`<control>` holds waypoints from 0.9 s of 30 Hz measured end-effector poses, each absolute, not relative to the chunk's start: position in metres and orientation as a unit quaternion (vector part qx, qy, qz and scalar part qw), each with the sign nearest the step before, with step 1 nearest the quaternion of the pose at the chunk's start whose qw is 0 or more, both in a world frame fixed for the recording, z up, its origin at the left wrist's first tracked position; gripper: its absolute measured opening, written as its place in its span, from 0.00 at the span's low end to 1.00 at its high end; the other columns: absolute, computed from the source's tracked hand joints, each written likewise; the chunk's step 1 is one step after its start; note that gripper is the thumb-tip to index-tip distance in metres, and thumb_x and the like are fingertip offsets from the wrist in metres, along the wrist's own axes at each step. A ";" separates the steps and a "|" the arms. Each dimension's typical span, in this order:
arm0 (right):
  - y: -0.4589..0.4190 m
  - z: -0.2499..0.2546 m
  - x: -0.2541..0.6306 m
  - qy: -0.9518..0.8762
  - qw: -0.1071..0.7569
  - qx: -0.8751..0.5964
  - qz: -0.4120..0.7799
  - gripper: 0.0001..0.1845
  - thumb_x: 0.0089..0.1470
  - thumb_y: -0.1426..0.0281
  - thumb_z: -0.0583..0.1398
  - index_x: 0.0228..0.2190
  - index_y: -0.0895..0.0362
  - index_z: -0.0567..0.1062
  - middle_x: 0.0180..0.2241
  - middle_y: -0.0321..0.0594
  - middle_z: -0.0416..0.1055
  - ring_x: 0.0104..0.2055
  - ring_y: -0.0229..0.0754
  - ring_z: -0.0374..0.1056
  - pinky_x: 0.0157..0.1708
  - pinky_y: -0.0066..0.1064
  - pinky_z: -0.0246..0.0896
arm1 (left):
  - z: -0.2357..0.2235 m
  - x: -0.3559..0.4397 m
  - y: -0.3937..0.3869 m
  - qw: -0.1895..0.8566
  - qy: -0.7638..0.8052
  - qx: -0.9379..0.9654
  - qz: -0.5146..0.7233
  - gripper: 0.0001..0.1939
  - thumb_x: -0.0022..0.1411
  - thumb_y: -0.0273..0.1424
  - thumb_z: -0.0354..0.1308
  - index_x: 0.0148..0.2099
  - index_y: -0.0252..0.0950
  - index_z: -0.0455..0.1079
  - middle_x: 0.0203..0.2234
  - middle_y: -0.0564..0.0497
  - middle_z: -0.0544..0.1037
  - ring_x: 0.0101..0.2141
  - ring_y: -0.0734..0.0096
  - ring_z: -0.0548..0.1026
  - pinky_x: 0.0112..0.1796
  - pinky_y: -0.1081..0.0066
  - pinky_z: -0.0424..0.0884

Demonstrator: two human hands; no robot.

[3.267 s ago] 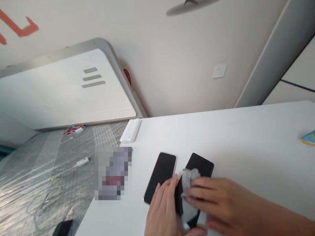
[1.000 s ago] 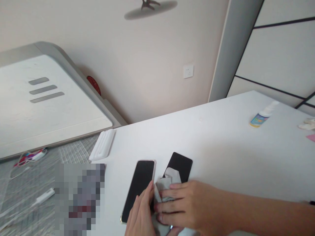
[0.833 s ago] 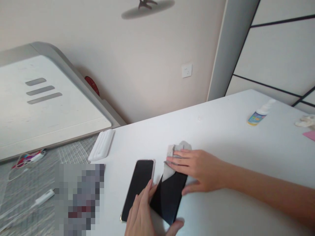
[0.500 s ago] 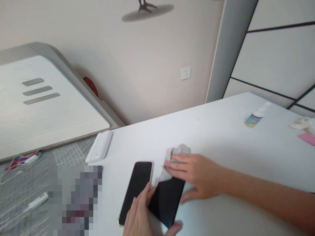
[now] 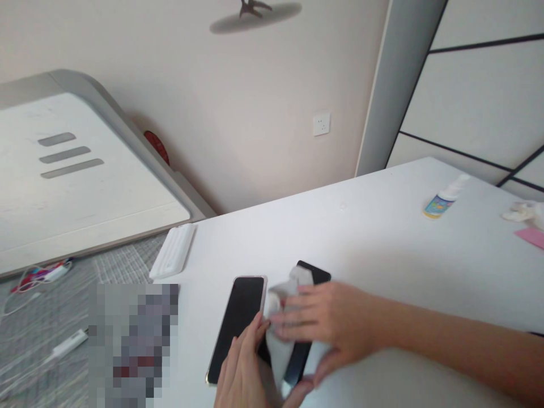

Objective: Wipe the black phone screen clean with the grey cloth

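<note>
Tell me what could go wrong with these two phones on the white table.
The black phone under the grey cloth might bump the gold-rimmed phone right beside it and get scratched. Its shiny surface could also slip from the left hand while the right hand rubs on top.

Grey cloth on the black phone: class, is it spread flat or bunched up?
Bunched up: the grey cloth sits in crumpled folds under the right hand, across the black phone.
</note>
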State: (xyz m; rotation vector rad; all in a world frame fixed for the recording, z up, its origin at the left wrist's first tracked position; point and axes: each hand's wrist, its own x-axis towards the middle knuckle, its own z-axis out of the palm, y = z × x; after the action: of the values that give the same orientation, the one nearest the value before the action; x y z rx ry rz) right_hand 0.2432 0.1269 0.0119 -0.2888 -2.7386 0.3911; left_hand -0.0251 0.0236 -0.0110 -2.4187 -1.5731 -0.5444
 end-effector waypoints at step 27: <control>0.126 0.012 0.243 -0.970 0.179 -0.049 0.159 0.41 0.68 0.45 0.59 0.68 0.61 0.66 0.70 0.42 0.63 0.70 0.54 0.63 0.73 0.44 0.51 | -0.011 -0.028 0.024 0.110 -0.522 -0.824 -0.190 0.58 0.63 0.62 0.61 0.77 0.27 0.44 0.52 0.35 0.83 0.47 0.48 0.86 0.42 0.54 0.85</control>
State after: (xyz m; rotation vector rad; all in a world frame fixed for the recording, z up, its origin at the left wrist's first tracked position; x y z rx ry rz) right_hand 0.2430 0.1264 0.0121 -0.1372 -2.7416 0.4491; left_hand -0.0279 0.0245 -0.0112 -2.4216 -1.5339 -0.5571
